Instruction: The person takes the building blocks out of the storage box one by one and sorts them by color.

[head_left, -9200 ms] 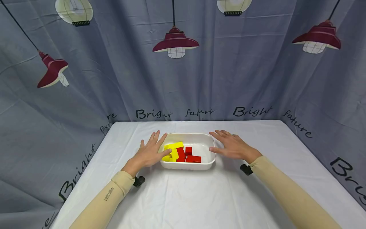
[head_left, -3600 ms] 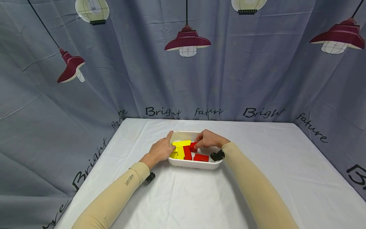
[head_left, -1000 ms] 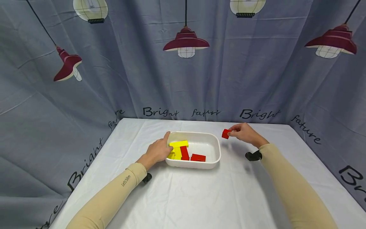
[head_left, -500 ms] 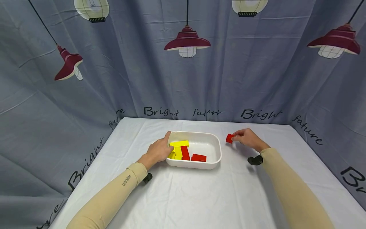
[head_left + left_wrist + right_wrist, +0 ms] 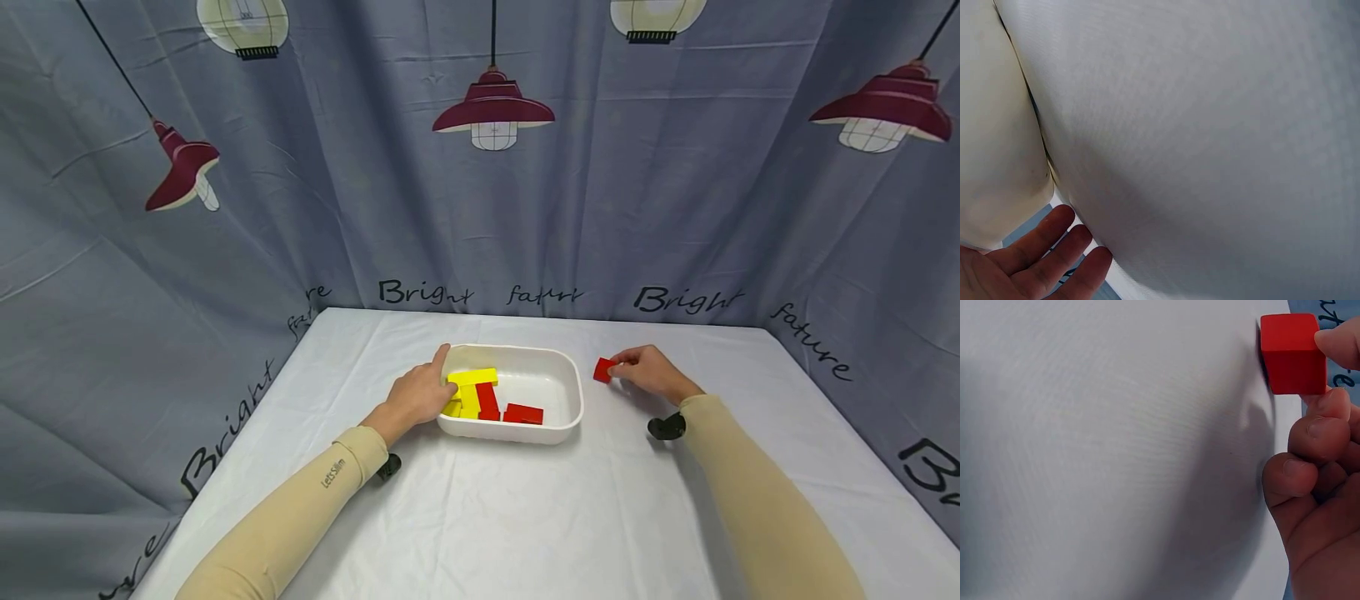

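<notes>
In the head view a white plastic bin [image 5: 561, 429] stands mid-table with yellow blocks [image 5: 468, 398] at its left end. Two red blocks [image 5: 522, 414] lie beside them. My left hand [image 5: 417, 393] holds the bin's left rim, thumb over the edge and index finger stretched along it. Three of its fingers [image 5: 1038, 240] show nearly straight outside the bin wall in the left wrist view. My right hand [image 5: 651, 372] pinches a red cube [image 5: 1293, 355] between thumb and fingers, right of the bin. The cube is at the tabletop; its contact underneath is partly hidden.
A white cloth covers the table [image 5: 510, 517]. Behind it and along both sides hangs a grey-blue printed curtain [image 5: 360, 192]. Small black wrist cameras [image 5: 666, 427] sit under both wrists, low over the cloth.
My right hand took the red cube out of the bin and carried it right. Over the last second it came down toward the table and slightly nearer me. My left hand stayed at the rim.
</notes>
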A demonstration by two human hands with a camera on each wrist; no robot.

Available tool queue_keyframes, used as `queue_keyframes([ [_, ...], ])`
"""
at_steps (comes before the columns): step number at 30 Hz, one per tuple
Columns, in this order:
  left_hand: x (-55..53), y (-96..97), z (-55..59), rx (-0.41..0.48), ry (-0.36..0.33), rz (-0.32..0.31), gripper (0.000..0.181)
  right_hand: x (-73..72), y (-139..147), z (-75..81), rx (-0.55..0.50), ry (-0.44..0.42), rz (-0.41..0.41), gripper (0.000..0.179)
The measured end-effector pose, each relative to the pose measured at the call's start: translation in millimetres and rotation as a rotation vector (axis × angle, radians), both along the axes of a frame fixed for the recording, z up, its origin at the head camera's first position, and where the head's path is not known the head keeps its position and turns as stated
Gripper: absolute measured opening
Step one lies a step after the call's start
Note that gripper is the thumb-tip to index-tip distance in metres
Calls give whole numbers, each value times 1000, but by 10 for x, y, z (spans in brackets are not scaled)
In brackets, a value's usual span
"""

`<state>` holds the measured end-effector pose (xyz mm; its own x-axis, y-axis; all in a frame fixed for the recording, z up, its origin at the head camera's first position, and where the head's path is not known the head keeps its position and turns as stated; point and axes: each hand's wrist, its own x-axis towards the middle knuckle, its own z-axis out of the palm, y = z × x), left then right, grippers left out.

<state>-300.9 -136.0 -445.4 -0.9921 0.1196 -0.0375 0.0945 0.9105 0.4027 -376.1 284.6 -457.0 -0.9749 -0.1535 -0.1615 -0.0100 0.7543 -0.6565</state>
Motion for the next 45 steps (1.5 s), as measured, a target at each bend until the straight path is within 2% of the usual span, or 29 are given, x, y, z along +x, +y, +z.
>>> queue_keyframes([
  [9, 6, 8, -5, 5, -2, 3, 77, 43, -18, 6, -10, -7, -12, 50],
  [19, 8, 3, -6, 4, 1, 1, 77, 67, -26, 12, -48, -2, -79, 47],
  [38, -6, -1, -9, 5, -1, 1, 76, 56, -66, -5, -59, 38, -67, 43],
  [45, -26, -6, -42, 0, 1, 3, 76, 53, -63, -12, -46, 42, -72, 42],
])
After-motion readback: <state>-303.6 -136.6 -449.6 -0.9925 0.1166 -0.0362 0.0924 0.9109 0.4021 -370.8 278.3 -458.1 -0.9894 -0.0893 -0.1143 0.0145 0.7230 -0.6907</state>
